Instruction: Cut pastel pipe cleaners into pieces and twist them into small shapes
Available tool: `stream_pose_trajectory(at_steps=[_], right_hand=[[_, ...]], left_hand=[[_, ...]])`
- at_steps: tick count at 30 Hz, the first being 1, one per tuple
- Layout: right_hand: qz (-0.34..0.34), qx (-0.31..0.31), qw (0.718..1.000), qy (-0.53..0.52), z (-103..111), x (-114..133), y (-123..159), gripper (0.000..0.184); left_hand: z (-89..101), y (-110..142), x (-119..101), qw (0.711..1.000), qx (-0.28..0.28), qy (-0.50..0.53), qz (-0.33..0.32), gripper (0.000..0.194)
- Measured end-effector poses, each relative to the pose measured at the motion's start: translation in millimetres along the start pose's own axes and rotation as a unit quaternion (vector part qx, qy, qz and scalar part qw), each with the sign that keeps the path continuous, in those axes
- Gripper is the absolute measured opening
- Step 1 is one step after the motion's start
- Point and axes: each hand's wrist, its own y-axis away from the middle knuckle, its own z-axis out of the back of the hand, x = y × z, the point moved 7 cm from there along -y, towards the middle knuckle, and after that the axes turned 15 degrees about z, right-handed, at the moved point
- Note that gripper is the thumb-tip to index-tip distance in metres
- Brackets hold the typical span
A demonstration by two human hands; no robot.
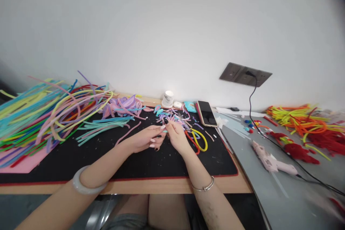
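Observation:
Above the black mat (151, 163), my left hand (147, 139) and my right hand (176, 134) meet fingertip to fingertip. Both are closed in a pinch. A small pale bluish bit shows between the fingertips, but it is too small and covered to name. Just behind my hands lies a loose heap of short purple, pink and blue pipe cleaner pieces (176, 115). Beside my right hand, a yellow-handled pair of scissors or a yellow loop (202, 143) and a red-orange loop (194, 142) rest on the mat; my hand partly hides them.
Long multicoloured pipe cleaners (54, 115) cover the left side, with a teal bundle (105, 127) nearer. At the back stand a white cup (168, 99) and a phone (207, 113). On the grey table at right lies a corded glue gun (272, 161), near yellow-orange pipe cleaners (302, 116).

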Motion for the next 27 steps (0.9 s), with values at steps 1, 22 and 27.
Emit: stream_pose_trajectory(at_steps=[1,22,27], right_hand=[[0.012,-0.012,1.0,0.007,1,3,0,0.031],[-0.211,-0.045,0.954,-0.207,-10,-35,12,0.041],[-0.236,-0.018,0.943,-0.234,-15,-33,14,0.033]], left_hand=[[-0.7,-1,0,1.0,0.002,0.019,0.0,0.036],[6.4,12,-27,0.689,-0.344,-0.621,-0.148,0.026],[5.9,8,-21,0.582,-0.358,-0.719,-0.127,0.025]])
